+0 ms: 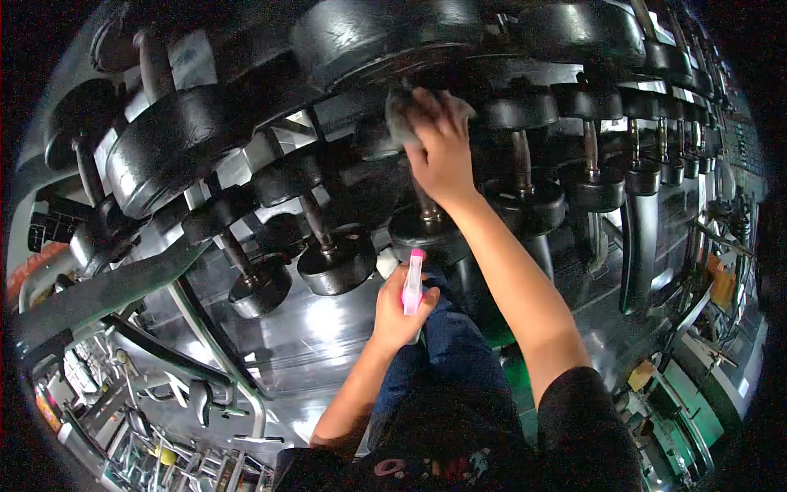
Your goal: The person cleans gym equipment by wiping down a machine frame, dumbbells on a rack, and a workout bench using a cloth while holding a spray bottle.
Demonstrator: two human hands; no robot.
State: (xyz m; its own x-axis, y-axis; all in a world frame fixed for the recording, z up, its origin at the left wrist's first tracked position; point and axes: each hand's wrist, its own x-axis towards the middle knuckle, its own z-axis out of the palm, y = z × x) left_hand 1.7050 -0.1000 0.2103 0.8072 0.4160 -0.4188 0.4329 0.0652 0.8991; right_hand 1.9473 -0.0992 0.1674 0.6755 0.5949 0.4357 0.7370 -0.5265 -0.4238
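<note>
My left hand (392, 318) is wrapped round a spray bottle (412, 285) with a pink and white trigger head, held in front of my legs. Most of the bottle's body is hidden by the hand and the angle. Farther up, my right hand (443, 156) presses a grey cloth (400, 121) against the far end of a black dumbbell (428, 234) on the lower rack row. The fingers are bent over the cloth and slightly blurred. That dumbbell's metal handle runs below my wrist, partly covered by it.
Larger black dumbbells (176, 143) sit on the upper row, close above my right hand. More dumbbells (592, 184) line the lower row on both sides. A rack upright (639, 250) stands at right. Gym machines (201, 402) fill the lower left, on a shiny floor (328, 320).
</note>
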